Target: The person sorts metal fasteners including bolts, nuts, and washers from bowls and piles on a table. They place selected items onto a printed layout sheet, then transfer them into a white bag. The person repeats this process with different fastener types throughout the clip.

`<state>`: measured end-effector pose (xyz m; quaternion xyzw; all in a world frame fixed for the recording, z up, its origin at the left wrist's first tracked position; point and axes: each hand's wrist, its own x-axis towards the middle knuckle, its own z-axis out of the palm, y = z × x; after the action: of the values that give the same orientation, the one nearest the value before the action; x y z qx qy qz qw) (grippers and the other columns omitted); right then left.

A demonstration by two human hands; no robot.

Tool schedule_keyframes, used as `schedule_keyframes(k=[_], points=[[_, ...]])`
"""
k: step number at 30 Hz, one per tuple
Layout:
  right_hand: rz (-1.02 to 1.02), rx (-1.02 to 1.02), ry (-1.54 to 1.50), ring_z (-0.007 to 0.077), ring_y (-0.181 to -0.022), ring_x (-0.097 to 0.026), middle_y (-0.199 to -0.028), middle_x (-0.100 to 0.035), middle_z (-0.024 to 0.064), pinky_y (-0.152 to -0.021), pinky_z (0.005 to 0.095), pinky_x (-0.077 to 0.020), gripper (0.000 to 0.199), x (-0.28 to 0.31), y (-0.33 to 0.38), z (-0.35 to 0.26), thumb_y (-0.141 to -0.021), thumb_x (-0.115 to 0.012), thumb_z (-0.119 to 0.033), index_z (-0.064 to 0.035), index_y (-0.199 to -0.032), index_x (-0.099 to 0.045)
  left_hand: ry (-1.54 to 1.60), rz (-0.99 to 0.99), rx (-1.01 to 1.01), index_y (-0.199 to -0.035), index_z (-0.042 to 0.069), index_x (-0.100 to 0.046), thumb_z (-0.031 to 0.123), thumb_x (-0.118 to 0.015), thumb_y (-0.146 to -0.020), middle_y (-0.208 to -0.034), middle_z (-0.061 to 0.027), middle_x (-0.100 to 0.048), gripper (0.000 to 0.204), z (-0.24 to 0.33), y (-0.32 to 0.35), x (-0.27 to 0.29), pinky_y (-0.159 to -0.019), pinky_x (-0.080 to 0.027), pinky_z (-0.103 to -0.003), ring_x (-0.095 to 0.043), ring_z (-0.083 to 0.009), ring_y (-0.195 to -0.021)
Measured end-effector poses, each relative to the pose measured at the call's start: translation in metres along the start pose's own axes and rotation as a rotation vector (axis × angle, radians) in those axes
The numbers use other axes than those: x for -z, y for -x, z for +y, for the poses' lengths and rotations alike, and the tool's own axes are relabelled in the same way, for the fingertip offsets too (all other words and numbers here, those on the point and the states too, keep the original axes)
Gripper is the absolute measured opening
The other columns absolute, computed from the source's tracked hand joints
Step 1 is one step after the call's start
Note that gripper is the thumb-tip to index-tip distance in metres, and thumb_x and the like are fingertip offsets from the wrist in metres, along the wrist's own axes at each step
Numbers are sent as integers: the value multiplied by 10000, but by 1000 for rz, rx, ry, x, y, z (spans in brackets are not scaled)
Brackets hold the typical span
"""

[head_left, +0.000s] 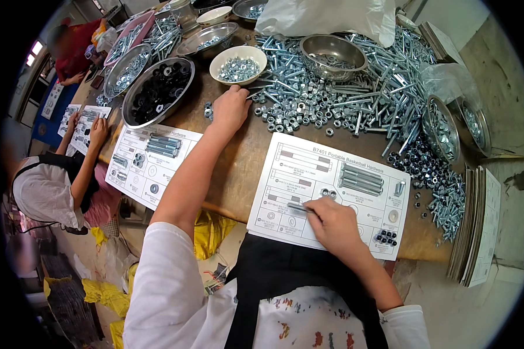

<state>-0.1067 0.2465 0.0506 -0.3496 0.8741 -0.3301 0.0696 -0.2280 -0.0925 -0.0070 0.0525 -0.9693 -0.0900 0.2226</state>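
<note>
My left hand (232, 107) reaches to the table below a cream bowl of small washers or nuts (239, 68). Its fingers curl downward beside loose bolts (285, 86); what they pinch is hidden. Over a printed hardware sheet (262, 224), my right hand (335, 227) holds a silver bolt (297, 207) between thumb and fingers. Long silver bolts (361, 179) lie in a row on that sheet. Silver nuts (328, 193), a washer (393, 216), a short bolt (399, 188) and several black nuts (385, 237) rest on it too.
A steel bowl of black washers (128, 116) stands at left, near a second printed sheet with hardware (122, 142). Heaped nuts (300, 110) and bolts spread across the far table. Stacked cards (477, 227) stand at right. Another person (52, 186) works at left.
</note>
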Motion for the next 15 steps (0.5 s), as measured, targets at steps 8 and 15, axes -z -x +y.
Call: schedule_keyframes(k=[8,15], points=[[35,26,50,292,-704,-650,-878,-633,88,-605,383,-523,169,-28,2,-5,-819,-689,-104,-69,-982,-661,-28,-38,65,-894,69,-689,133,-657,-809,-893,-135,-644,111,-9,-1,-3,-724,-520,-466,-647,-350,-825],[46,24,94,295,-689,-643,-878,-594,95,-592,392,-527,197,-22,10,3,-812,-690,-104,-56,-993,-630,333,10,197,-987,47,-729,134,-650,-815,-914,-166,-700,208,-18,52,55,-709,-541,-377,-685,-308,-784]])
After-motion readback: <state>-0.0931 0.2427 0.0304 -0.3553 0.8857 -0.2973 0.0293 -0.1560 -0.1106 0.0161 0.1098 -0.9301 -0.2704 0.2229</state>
